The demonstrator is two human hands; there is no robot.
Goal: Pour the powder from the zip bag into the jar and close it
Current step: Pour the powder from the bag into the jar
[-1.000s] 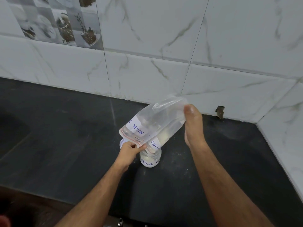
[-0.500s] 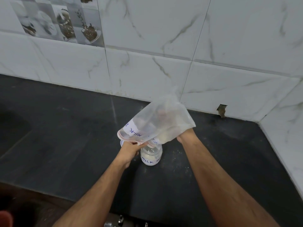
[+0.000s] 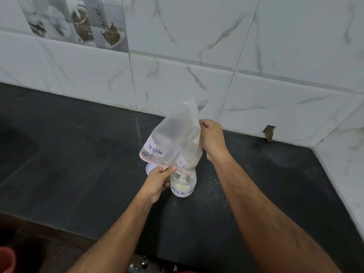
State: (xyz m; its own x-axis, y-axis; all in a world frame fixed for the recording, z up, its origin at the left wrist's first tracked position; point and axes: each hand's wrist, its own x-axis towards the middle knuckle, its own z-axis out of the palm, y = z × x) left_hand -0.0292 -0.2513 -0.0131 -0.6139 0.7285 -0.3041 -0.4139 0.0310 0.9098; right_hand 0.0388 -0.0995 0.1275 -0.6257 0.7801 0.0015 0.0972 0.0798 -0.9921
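Left hand: your left hand (image 3: 157, 179) pinches the pink zip edge of the zip bag (image 3: 175, 140) between thumb and fingers, just beside the jar's mouth; it is closed on the bag
Right hand: your right hand (image 3: 211, 139) is clenched on the bag's upper side, holding that end high above the tabletop (image 3: 78, 164)
Zip bag: clear plastic, upended with its mouth down over the jar (image 3: 183, 183); white labels on it read "MILK" and part of "POWDER" in blue, seen upside down; one corner sticks up past your right hand
Powder: a pale clump (image 3: 192, 156) sits in the low part of the bag right above the jar; more lies inside the jar, partly filling it
Jar: small, clear, upright on the tabletop between your two forearms; open at the top; its label reads "MILK" plus letters cut off by the curve
Lid: a white round lid (image 3: 150, 168) lies flat on the tabletop just behind your left hand, partly hidden by it
Tabletop: dark stone, dusted with pale specks to the right of the jar; marbled wall tiles (image 3: 197, 46) rise behind it
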